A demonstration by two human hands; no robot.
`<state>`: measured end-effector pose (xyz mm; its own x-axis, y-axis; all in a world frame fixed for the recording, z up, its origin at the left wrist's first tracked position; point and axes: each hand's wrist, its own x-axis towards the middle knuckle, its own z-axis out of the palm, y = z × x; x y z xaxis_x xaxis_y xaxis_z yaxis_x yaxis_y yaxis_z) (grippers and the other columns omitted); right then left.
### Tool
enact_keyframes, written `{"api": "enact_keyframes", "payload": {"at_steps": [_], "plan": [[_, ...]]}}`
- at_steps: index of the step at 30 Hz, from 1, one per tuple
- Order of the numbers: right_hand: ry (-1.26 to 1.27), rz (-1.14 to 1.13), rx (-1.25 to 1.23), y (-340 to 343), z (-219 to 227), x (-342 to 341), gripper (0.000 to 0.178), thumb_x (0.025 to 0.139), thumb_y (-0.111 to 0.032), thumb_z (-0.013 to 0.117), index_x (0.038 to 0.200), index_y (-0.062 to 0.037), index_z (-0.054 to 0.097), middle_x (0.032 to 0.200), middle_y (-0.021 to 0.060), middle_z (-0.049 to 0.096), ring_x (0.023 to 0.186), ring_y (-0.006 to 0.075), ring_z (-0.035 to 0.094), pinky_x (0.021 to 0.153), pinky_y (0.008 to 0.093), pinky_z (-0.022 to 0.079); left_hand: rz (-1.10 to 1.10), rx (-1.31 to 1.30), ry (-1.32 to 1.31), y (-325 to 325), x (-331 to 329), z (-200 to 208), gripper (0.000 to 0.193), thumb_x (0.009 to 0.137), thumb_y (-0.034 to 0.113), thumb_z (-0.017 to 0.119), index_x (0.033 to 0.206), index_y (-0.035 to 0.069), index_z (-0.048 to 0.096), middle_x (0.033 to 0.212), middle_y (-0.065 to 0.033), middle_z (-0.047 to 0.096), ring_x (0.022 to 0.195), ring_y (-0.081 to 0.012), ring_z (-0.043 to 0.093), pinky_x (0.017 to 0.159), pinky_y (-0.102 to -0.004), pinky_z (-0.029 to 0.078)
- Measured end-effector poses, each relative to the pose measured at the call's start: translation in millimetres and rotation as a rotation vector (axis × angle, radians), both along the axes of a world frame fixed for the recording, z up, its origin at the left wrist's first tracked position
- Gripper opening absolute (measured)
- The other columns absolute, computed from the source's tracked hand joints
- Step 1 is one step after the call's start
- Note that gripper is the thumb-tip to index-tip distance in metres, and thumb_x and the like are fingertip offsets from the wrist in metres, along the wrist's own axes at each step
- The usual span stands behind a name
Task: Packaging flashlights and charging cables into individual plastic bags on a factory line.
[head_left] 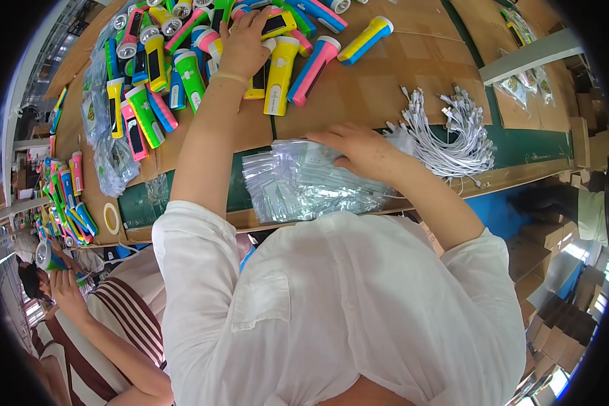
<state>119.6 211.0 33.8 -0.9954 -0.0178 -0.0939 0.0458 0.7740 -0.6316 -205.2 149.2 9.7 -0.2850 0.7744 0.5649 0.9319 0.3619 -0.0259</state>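
My left hand reaches into a heap of small flashlights at the back of the table. Its fingers are curled at the end of a yellow flashlight with a dark panel; the grip is partly hidden. Close by lie another yellow flashlight, a pink and blue one and a green one. On a stack of clear plastic bags at the table's front edge rests my right hand, fingers stretched out and thumb apart.
White cables lie bundled right of the bags. A yellow and blue flashlight lies apart from the heap. Clear wrap and a tape roll are at left. A co-worker sits lower left, holding a flashlight. A pale post crosses the right side.
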Motion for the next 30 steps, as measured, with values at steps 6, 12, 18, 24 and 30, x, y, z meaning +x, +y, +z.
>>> {"api": "enact_keyframes", "payload": {"at_steps": [6, 12, 18, 24, 30], "plan": [[0.072, -0.183, 0.147, 10.2, -19.2, 17.2, 0.062, 0.079, -0.012, 0.079, 0.137, -0.0078, 0.054, 0.12, 0.0145, 0.061, 0.115, 0.0367, 0.058, 0.097, 0.0458, 0.048, -0.307, 0.101, -0.818, -60.7, 101.7, 23.4, 0.033, 0.084, 0.012, 0.074, 0.114, 0.001, 0.069, 0.113, -0.0182, 0.068, 0.108, -0.0372, 0.063, 0.094, -0.0431, 0.05], [0.222, -0.158, -0.015, 7.4, -14.3, 13.3, 0.039, 0.073, -0.014, 0.082, 0.106, -0.0057, 0.062, 0.109, 0.0117, 0.06, 0.111, 0.0342, 0.057, 0.095, 0.0461, 0.047, -0.319, -0.18, -0.806, -111.1, 187.7, 4.1, 0.031, 0.082, 0.011, 0.074, 0.111, 0.001, 0.07, 0.107, -0.0172, 0.069, 0.099, -0.0388, 0.063, 0.085, -0.0439, 0.051], [0.227, -0.106, 0.048, 14.4, -13.2, 27.6, 0.045, 0.069, -0.013, 0.085, 0.107, -0.0076, 0.061, 0.114, 0.0117, 0.059, 0.111, 0.0345, 0.056, 0.094, 0.0436, 0.046, -0.06, -0.096, -0.76, -138.3, 222.6, 6.1, 0.034, 0.076, -0.002, 0.068, 0.109, 0.003, 0.069, 0.104, -0.0158, 0.065, 0.097, -0.0375, 0.062, 0.083, -0.0424, 0.052], [0.422, -0.189, 0.284, 12.3, -22.7, 31.3, 0.039, 0.07, -0.012, 0.083, 0.106, -0.0099, 0.068, 0.11, 0.0079, 0.062, 0.107, 0.0314, 0.059, 0.091, 0.0412, 0.046, -0.068, 0.006, -0.499, -108.2, 223.0, 13.9, 0.036, 0.071, -0.002, 0.068, 0.106, 0.006, 0.07, 0.105, -0.0109, 0.064, 0.107, -0.0329, 0.058, 0.096, -0.0465, 0.044], [0.379, -0.282, 0.13, 10.7, -41.3, 36.7, 0.025, 0.076, -0.011, 0.077, 0.1, -0.0088, 0.069, 0.102, 0.0079, 0.064, 0.102, 0.0297, 0.062, 0.087, 0.0429, 0.05, -0.298, -0.08, -0.483, -80.1, 228.9, -13.7, 0.039, 0.068, -0.001, 0.069, 0.105, 0.01, 0.07, 0.107, -0.0065, 0.063, 0.103, -0.0304, 0.057, 0.095, -0.0462, 0.042]]}}
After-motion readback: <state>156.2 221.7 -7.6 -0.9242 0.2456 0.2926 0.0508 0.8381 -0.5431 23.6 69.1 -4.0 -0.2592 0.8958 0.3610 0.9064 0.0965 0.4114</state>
